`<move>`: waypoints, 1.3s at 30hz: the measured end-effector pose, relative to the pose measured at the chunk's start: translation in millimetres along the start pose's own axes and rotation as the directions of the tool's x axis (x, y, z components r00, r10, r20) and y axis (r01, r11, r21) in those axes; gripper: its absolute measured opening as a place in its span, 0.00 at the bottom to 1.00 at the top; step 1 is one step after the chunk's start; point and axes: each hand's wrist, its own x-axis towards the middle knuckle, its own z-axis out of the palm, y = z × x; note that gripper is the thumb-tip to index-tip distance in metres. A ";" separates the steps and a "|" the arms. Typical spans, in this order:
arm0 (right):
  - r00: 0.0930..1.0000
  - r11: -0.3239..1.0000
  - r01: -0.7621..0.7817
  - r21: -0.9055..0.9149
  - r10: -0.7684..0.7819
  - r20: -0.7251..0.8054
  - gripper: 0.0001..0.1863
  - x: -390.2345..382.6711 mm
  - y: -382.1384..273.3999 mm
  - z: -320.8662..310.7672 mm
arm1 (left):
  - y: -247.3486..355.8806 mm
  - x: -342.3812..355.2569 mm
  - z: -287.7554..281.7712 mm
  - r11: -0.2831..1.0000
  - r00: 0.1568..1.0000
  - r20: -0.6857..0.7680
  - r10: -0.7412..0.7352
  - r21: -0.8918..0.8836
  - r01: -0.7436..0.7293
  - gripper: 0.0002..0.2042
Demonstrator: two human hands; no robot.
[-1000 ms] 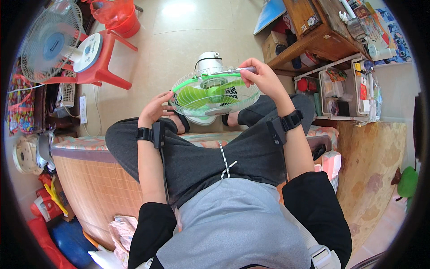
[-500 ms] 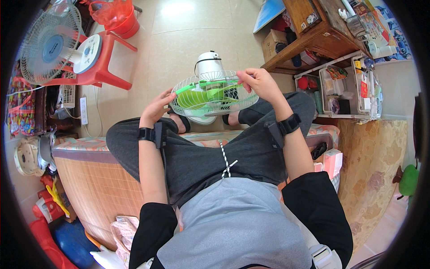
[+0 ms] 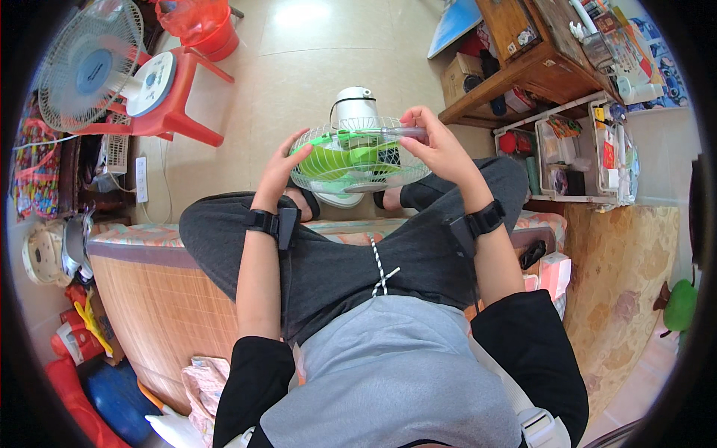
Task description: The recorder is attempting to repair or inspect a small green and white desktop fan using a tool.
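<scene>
the green-bladed fan (image 3: 360, 155) stands just ahead, between 2 hands: left hand (image 3: 279, 166) touching its left edge — gripping or not, can't tell; right hand (image 3: 442, 151) pinching a screwdriver-like tool (image 3: 407, 132) crosswise, shaft pointing left.

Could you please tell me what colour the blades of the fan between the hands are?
The fan blades are bright yellow-green, seen best in the head view.
</scene>
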 end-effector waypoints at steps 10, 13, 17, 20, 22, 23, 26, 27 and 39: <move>1.000 1.000 -0.015 -0.016 0.015 0.003 0.08 7.1 -7.9 -0.8 | 20.5 -0.3 29.9 0.886 0.880 -0.123 0.459 0.141 -0.442 0.10; 0.998 0.998 -0.057 -0.008 0.057 0.005 0.08 7.1 -7.5 -1.7 | 20.4 0.8 30.3 0.883 0.876 -0.123 0.466 0.123 -0.453 0.10; 0.997 0.992 -0.078 0.098 0.077 0.016 0.06 10.4 -1.5 -6.3 | 23.0 0.5 29.4 0.886 0.891 -0.098 0.443 0.198 -0.419 0.10; 0.986 0.982 -0.162 -0.101 0.164 0.009 0.11 12.5 -4.9 -5.0 | 18.8 2.8 27.0 0.873 0.875 -0.119 0.470 0.207 -0.441 0.10; 0.952 0.952 -0.285 -0.107 0.294 0.080 0.17 9.7 -6.7 -1.6 | 18.5 4.8 25.0 0.880 0.878 -0.126 0.461 0.195 -0.434 0.10; 0.952 0.952 -0.286 -0.109 0.295 0.080 0.17 8.9 -6.3 0.0 | 18.2 5.6 23.9 0.886 0.882 -0.132 0.452 0.184 -0.426 0.10; 0.942 0.945 -0.322 -0.051 0.325 0.078 0.20 7.3 -3.3 2.1 | 18.6 6.5 23.1 0.878 0.883 -0.110 0.456 0.217 -0.427 0.10; 0.951 0.953 -0.298 -0.052 0.302 0.075 0.17 7.3 -2.3 2.0 | 19.6 5.7 23.6 0.878 0.883 -0.110 0.456 0.218 -0.426 0.10; 0.992 0.988 -0.006 0.154 -0.013 0.124 0.07 13.1 -6.9 -4.0 | 25.8 -1.4 22.4 0.913 0.921 -0.050 0.387 0.161 -0.375 0.10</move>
